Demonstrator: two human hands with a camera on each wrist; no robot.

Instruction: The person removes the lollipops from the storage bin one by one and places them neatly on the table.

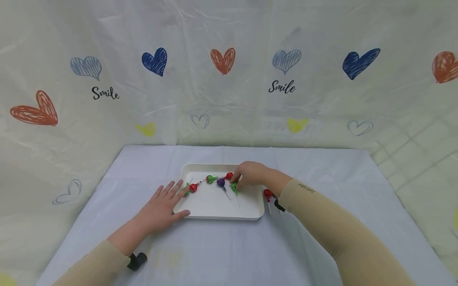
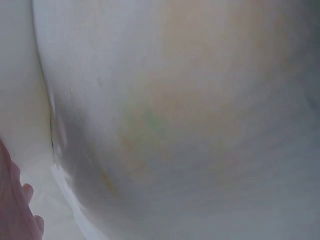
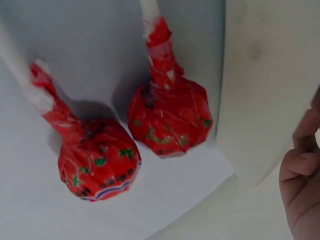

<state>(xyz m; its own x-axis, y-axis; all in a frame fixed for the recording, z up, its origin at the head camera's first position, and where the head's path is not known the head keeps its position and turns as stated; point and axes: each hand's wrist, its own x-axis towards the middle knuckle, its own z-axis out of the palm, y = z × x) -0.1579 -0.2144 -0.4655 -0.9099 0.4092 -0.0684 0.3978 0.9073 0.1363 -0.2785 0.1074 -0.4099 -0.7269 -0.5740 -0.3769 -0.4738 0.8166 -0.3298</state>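
My left hand [image 1: 162, 206] lies with fingers spread over the left rim of a white tray [image 1: 207, 208]; its fingers reach a green lollipop [image 1: 187, 189]. Beside that is a red lollipop [image 1: 193, 187]. Over the tray's right part, my right hand [image 1: 249, 174] points down and pinches a green lollipop [image 1: 234, 186] at its wrapped head. Near it lie a purple lollipop [image 1: 220, 182], a red lollipop [image 1: 229, 175] and another green lollipop [image 1: 209, 179]. In the right wrist view, curled fingers [image 3: 302, 165] show at the right edge, their tips hidden.
Outside the tray's right side, two red-wrapped lollipops [image 3: 100, 165] lie on the white tablecloth [image 1: 214, 254], under my right forearm. A pale curtain [image 1: 229, 95] with printed hearts hangs behind the table. The left wrist view mostly shows blurred cloth.
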